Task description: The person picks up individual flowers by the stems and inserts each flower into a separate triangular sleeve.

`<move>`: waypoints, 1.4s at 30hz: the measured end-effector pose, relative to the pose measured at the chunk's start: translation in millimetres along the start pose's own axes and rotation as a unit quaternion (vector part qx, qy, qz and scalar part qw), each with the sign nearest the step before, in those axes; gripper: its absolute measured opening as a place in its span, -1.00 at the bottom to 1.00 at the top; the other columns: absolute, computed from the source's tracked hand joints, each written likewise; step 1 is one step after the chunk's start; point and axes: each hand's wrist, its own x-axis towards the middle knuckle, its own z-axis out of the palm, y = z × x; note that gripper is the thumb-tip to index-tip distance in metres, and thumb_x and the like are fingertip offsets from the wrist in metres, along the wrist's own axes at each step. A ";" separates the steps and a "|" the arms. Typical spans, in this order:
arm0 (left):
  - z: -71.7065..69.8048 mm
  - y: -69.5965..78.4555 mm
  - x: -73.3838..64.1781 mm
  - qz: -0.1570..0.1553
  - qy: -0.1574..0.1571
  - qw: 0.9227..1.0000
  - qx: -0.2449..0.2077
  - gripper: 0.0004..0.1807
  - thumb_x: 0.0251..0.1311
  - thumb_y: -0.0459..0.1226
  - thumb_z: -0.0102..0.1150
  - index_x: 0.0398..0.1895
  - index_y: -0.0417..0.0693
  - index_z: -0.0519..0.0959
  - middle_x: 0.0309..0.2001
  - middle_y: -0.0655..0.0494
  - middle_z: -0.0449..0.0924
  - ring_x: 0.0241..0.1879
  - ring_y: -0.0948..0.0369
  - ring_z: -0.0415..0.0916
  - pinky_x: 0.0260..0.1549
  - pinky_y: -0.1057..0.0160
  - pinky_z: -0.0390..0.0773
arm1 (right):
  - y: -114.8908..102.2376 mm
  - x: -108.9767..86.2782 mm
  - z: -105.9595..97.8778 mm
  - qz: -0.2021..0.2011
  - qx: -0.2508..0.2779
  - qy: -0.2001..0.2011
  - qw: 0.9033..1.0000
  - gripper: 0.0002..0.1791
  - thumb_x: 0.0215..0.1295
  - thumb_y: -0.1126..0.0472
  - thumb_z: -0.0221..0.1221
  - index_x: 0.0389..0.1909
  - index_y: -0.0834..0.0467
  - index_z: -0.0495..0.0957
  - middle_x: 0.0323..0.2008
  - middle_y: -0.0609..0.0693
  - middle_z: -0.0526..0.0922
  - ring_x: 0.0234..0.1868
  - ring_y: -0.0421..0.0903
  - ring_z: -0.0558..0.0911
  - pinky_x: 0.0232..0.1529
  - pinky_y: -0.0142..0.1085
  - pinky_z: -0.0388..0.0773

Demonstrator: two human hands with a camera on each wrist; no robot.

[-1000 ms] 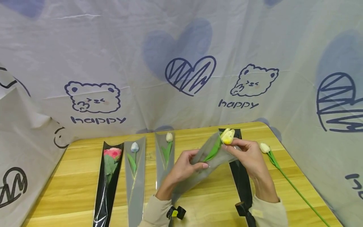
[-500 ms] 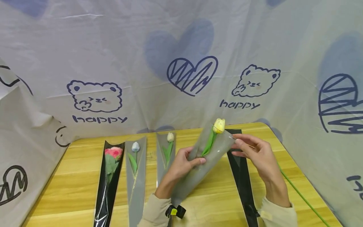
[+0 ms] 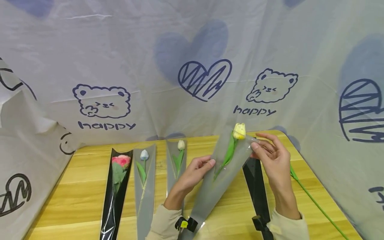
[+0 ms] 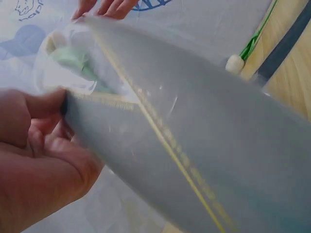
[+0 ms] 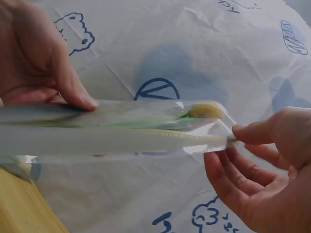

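Head | right hand (image 3: 274,159) partly hides loose tulip (image 3: 294,174) | black sleeve (image 3: 257,188) near

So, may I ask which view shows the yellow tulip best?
The head view: the yellow tulip shows its bloom and leaf clearly there. The left wrist view blurs it behind the wrapper; the right wrist view shows it sideways.

The tulip (image 3: 239,132) is yellow, its sleeve (image 3: 211,193) grey with gold lines, the backdrop (image 3: 144,50) blue-hearted white.
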 end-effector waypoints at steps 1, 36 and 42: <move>0.3 -0.1 0.8 0.003 0.011 1.000 -0.012 -0.61 0.63 -0.29 -0.11 0.25 -0.46 0.47 -0.05 -0.15 0.66 -0.15 0.24 0.61 -0.13 0.25 0.61 | 1.1 0.6 -0.2 0.005 0.009 -0.013 1.000 -0.58 0.39 0.46 0.24 0.23 0.41 0.46 -0.14 0.06 0.73 -0.21 -0.11 0.75 -0.21 -0.31 0.69; -0.9 14.1 4.5 0.095 0.205 0.973 -0.044 -0.77 0.42 -0.47 0.16 0.05 -0.47 0.56 -0.10 0.01 0.61 -0.22 0.23 0.59 -0.23 0.22 0.66 | 23.0 2.2 25.0 0.008 -0.131 -0.144 0.981 -0.62 0.39 0.53 0.19 0.20 0.36 0.48 -0.19 0.31 0.65 -0.30 -0.10 0.73 -0.28 -0.23 0.71; -4.9 2.9 3.4 0.015 0.090 0.995 -0.043 -0.36 0.33 -0.52 0.25 0.43 -0.08 0.29 0.10 -0.17 0.54 -0.09 0.12 0.65 -0.18 0.17 0.63 | 36.3 4.2 23.2 0.030 -0.110 -0.113 0.987 -0.64 0.41 0.50 0.19 0.19 0.39 0.48 -0.16 0.37 0.64 -0.28 -0.14 0.72 -0.26 -0.19 0.72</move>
